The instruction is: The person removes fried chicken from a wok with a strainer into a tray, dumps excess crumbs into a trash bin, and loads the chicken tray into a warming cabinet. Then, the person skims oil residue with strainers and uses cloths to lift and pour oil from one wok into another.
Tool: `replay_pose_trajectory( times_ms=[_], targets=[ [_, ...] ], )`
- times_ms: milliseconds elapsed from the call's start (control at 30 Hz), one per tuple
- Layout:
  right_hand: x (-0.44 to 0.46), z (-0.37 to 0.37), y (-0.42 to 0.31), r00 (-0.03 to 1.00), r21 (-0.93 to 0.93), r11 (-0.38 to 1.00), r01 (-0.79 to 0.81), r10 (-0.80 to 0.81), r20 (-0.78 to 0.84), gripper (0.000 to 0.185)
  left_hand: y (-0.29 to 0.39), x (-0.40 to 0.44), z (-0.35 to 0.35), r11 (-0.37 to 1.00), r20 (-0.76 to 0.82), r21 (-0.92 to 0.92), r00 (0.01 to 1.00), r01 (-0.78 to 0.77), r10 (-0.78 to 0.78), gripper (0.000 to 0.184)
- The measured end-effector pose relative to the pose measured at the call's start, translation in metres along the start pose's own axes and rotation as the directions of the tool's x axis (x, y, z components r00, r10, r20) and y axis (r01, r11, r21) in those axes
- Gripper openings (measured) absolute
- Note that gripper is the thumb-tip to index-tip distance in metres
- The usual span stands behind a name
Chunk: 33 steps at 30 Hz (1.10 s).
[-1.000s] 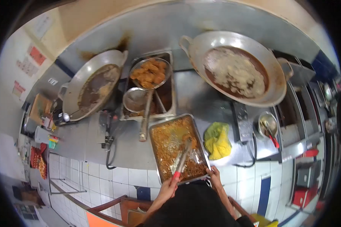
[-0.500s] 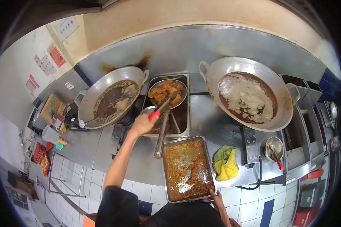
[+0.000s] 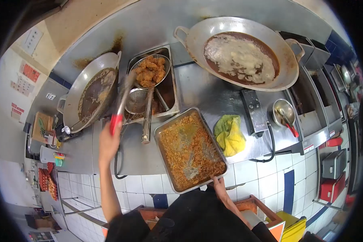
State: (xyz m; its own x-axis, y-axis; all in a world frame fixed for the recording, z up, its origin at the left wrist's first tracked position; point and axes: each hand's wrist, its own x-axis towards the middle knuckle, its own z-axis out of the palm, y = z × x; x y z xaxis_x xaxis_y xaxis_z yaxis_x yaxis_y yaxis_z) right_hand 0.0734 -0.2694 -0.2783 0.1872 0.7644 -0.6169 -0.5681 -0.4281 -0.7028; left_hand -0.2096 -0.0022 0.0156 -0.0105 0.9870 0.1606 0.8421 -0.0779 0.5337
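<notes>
The left hand (image 3: 109,142) is gripping red-handled tongs (image 3: 124,99), their far ends blurring, beyond and left of the tray (image 3: 214,139). Well apart from it, the right hand (image 3: 219,187) is clasping the tray's near right corner. Fried pieces (image 3: 150,69) are sitting in a strainer (image 3: 148,117) beyond the tray, and a yellow-green cloth (image 3: 230,136) is lying just right of it.
</notes>
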Motion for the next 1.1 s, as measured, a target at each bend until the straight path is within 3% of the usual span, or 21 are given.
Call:
replay_pose_trajectory(
  times_ms=[33, 100, 133, 167, 200, 267, 300, 333, 400, 500, 533, 633, 700, 733, 800, 867, 900, 933, 1000, 1067, 1100],
  targets=[
    [0.001, -0.002, 0.009, 0.998, -0.056, 0.997, 0.044, -0.046, -0.045, 0.041, -0.005, -0.033, -0.007, 0.991, 0.016, -0.058, 0.992, 0.124, -0.123, 0.046],
    [0.008, -0.004, 0.027, 0.991, 0.002, 0.997, 0.072, -0.071, -0.117, 0.043, -0.035, -0.101, -0.004, 0.967, -0.017, -0.202, 0.987, 0.155, -0.162, 0.039],
    [0.013, -0.002, 0.029, 0.977, 0.043, 0.992, 0.120, -0.110, -0.182, 0.046, -0.029, -0.136, 0.002, 0.971, -0.124, -0.201, 0.980, 0.127, -0.154, 0.037],
    [0.001, 0.009, 0.013, 0.958, -0.016, 0.984, 0.180, -0.179, -0.224, 0.047, -0.031, -0.171, 0.001, 0.922, -0.043, -0.261, 0.951, 0.285, -0.306, 0.033],
    [-0.010, 0.017, 0.005, 0.957, -0.015, 0.983, 0.182, -0.181, -0.227, 0.047, -0.038, -0.202, 0.008, 0.891, -0.041, -0.368, 0.952, 0.267, -0.302, 0.030],
    [-0.020, 0.031, -0.005, 0.842, -0.324, 0.894, 0.310, -0.416, -0.344, 0.047, -0.047, -0.258, 0.024, 0.742, 0.063, -0.535, 0.894, 0.405, -0.443, 0.027],
    [-0.019, 0.041, -0.006, 0.846, -0.174, 0.955, 0.239, -0.292, -0.445, 0.049, -0.066, -0.284, 0.041, 0.796, 0.088, -0.477, 0.921, 0.373, -0.379, 0.026],
    [-0.013, 0.041, 0.003, 0.839, -0.180, 0.951, 0.250, -0.306, -0.450, 0.049, -0.082, -0.301, 0.056, 0.845, 0.116, -0.417, 0.942, 0.334, -0.315, 0.024],
    [0.008, 0.037, 0.026, 0.775, -0.151, 0.913, 0.379, -0.402, -0.487, 0.053, -0.089, -0.305, 0.057, 0.967, 0.356, -0.129, 0.920, 0.222, -0.164, 0.025],
    [-0.021, 0.060, 0.019, 0.705, -0.237, 0.865, 0.442, -0.498, -0.505, 0.053, -0.092, -0.284, 0.056, 0.994, 0.412, -0.082, 0.911, 0.073, -0.032, 0.033],
    [-0.031, 0.062, 0.016, 0.658, -0.301, 0.837, 0.458, -0.546, -0.519, 0.052, -0.087, -0.272, 0.052, 0.992, 0.417, -0.103, 0.909, 0.073, -0.024, 0.033],
    [-0.059, 0.062, 0.023, 0.679, -0.196, 0.884, 0.423, -0.453, -0.577, 0.052, -0.077, -0.247, 0.042, 0.979, 0.354, -0.203, 0.930, -0.025, 0.097, 0.043],
    [-0.057, 0.047, 0.046, 0.672, -0.063, 0.887, 0.458, -0.392, -0.628, 0.053, -0.086, -0.237, 0.046, 0.948, 0.458, -0.224, 0.835, -0.226, 0.307, 0.051],
    [-0.066, 0.051, 0.051, 0.654, -0.043, 0.898, 0.438, -0.351, -0.670, 0.051, -0.088, -0.234, 0.042, 0.948, 0.438, -0.222, 0.846, -0.226, 0.305, 0.051],
    [-0.079, 0.049, 0.061, 0.679, -0.022, 0.864, 0.503, -0.410, -0.609, 0.050, -0.084, -0.228, 0.035, 0.928, 0.594, -0.105, 0.726, -0.358, 0.347, 0.052],
    [-0.096, 0.076, 0.045, 0.616, 0.057, 0.816, 0.575, -0.386, -0.687, 0.048, -0.076, -0.223, 0.021, 0.936, 0.569, -0.156, 0.746, -0.316, 0.347, 0.051],
    [-0.097, 0.070, 0.049, 0.658, 0.100, 0.806, 0.583, -0.396, -0.641, 0.047, -0.079, -0.221, 0.020, 0.918, 0.609, -0.141, 0.699, -0.370, 0.375, 0.051],
    [-0.094, 0.075, 0.051, 0.643, 0.100, 0.799, 0.593, -0.395, -0.656, 0.047, -0.082, -0.221, 0.022, 0.893, 0.654, -0.136, 0.638, -0.430, 0.407, 0.050],
    [-0.093, 0.066, 0.055, 0.547, -0.074, 0.868, 0.490, -0.372, -0.750, 0.047, -0.089, -0.226, 0.030, 0.865, 0.636, -0.213, 0.608, -0.453, 0.475, 0.050],
    [-0.082, 0.051, 0.072, 0.480, -0.133, 0.862, 0.490, -0.394, -0.784, 0.050, -0.079, -0.222, 0.021, 0.887, 0.565, -0.168, 0.695, -0.431, 0.444, 0.050],
    [-0.089, 0.062, 0.065, 0.435, -0.184, 0.849, 0.496, -0.427, -0.793, 0.050, -0.083, -0.219, 0.024, 0.867, 0.601, -0.183, 0.645, -0.462, 0.471, 0.050]
  ],
)
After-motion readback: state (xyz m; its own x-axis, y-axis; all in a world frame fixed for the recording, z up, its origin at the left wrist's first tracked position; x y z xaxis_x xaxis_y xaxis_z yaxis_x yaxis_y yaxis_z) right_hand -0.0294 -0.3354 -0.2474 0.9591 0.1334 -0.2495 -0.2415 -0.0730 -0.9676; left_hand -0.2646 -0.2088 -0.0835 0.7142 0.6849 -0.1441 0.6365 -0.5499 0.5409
